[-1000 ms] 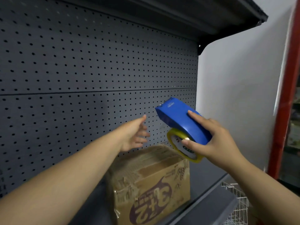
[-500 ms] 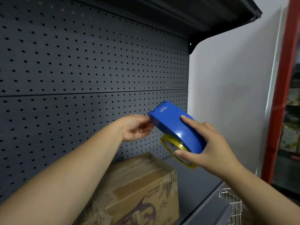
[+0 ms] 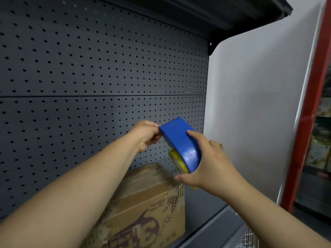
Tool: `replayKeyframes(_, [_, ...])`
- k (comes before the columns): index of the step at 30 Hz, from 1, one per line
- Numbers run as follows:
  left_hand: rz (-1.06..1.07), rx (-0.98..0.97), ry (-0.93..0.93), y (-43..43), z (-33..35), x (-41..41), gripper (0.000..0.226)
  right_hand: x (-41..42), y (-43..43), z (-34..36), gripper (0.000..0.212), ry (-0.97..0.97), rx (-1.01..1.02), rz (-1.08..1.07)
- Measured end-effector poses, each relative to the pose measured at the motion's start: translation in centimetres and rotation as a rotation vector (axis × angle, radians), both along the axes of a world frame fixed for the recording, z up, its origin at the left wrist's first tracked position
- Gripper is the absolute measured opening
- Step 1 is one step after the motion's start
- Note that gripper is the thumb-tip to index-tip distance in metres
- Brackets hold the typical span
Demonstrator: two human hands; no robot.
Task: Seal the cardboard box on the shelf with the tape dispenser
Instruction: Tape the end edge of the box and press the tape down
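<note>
A blue tape dispenser (image 3: 180, 142) with a yellow-edged tape roll (image 3: 179, 162) hangs in the air above the shelf. My right hand (image 3: 209, 165) grips it from the right, fingers over the blue cover and thumb under the roll. My left hand (image 3: 146, 135) pinches the dispenser's front end; whether it holds the tape's end is hidden. Below both hands a brown cardboard box (image 3: 148, 203) with purple print stands on the dark shelf (image 3: 211, 226), its top flaps down. My left forearm covers the box's left part.
A dark pegboard back panel (image 3: 89, 86) rises behind the box. Another shelf (image 3: 223, 13) overhangs above. A white wall (image 3: 254, 113) and a red post (image 3: 308, 113) stand to the right. A white wire basket (image 3: 249, 238) sits at the lower right.
My left hand went from open and apart to closed on the dispenser's front end. The dispenser turned slightly and my view shifted left and up.
</note>
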State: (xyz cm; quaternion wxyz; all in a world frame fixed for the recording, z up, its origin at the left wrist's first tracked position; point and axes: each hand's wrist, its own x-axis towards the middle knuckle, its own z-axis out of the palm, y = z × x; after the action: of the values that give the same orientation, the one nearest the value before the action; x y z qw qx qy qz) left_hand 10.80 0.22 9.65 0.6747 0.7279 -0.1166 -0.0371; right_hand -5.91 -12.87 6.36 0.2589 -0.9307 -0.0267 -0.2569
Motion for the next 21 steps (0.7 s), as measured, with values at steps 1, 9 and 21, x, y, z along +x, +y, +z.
replayKeyframes(1, [0.015, 0.009, -0.009, 0.0, 0.0, 0.0, 0.02, -0.1, 0.2, 0.0, 0.105, 0.011, -0.01, -0.007])
replayKeyframes(9, [0.09, -0.004, -0.03, -0.4, 0.6, -0.3, 0.018, -1.2, 0.6, -0.3, 0.101, 0.009, 0.01, -0.029])
replayKeyframes(21, [0.232, 0.145, -0.051, 1.4, -0.2, 3.6, 0.017, -4.2, -1.3, -0.8, 0.085, 0.11, 0.077, -0.04])
